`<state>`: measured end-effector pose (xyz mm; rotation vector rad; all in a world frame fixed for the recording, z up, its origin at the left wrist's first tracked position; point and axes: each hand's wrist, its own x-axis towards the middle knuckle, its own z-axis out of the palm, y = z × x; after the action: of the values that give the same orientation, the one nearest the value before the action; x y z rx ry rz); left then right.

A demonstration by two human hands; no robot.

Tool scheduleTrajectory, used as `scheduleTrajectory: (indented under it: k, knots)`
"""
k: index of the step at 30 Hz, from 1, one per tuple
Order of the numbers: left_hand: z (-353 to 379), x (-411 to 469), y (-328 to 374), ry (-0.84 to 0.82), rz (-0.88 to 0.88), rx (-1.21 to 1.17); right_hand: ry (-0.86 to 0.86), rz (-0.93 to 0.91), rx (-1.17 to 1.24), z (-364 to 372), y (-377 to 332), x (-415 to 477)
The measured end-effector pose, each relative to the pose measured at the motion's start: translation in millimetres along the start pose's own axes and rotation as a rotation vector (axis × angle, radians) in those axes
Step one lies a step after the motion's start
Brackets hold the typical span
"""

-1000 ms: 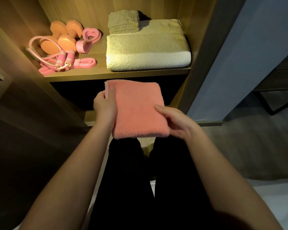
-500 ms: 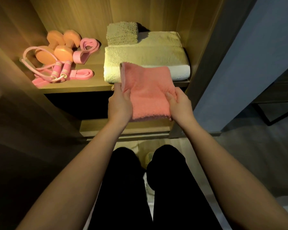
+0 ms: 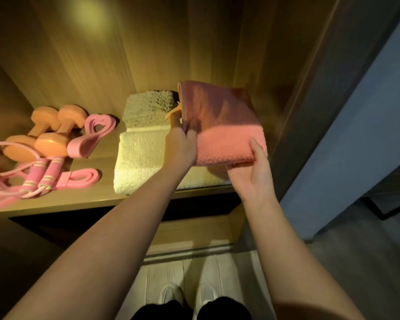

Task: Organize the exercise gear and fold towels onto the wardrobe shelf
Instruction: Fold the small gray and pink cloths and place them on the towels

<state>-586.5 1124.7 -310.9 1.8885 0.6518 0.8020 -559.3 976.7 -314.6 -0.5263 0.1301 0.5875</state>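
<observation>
I hold a folded pink towel (image 3: 219, 125) level above the big cream towel (image 3: 143, 158) on the wardrobe shelf (image 3: 79, 200). My left hand (image 3: 181, 144) grips the pink towel's left edge. My right hand (image 3: 252, 172) holds its near right corner, thumb on top and fingers underneath. A small folded olive towel (image 3: 148, 107) lies on the back of the cream towel, just left of the pink one. To the left on the shelf lie two orange dumbbells (image 3: 46, 132), a pink jump rope (image 3: 32, 176) and pink resistance bands (image 3: 92, 135).
The wardrobe's back panel (image 3: 148, 54) and right side wall (image 3: 298, 100) close in the shelf. A lower shelf (image 3: 194, 229) shows beneath. My white shoes (image 3: 187, 294) stand on the pale floor. A grey wall (image 3: 356, 135) rises at the right.
Both hands have carried the pink towel up and forward, from in front of the shelf edge to over the cream towel. The view has tilted up and closer to the shelf.
</observation>
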Motion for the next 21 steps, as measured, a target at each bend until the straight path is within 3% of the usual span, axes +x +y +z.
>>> scheduleTrajectory:
  k: [5, 10, 14, 16, 18, 21]
  knots:
    - [36, 26, -34, -0.165, -0.245, 0.355, 0.307, -0.021, -0.007, -20, 6, 41]
    - [46, 30, -37, -0.08, -0.229, 0.278, 0.319, -0.055, 0.03, -17, 1, 58]
    - [36, 15, -21, -0.109, -0.218, 0.282, 0.291, -0.045, -0.005, -20, -5, 43]
    - [29, 8, -15, -0.167, -0.117, 0.539, 0.307, -0.008, -0.069, -24, -13, 26]
    - [22, 0, -10, -0.238, 0.092, 0.804, 0.333, -0.006, -0.215, -31, -20, 6]
    - [17, -2, -5, -0.346, 0.377, 0.79, 0.286, -0.177, -0.788, -38, -22, -25]
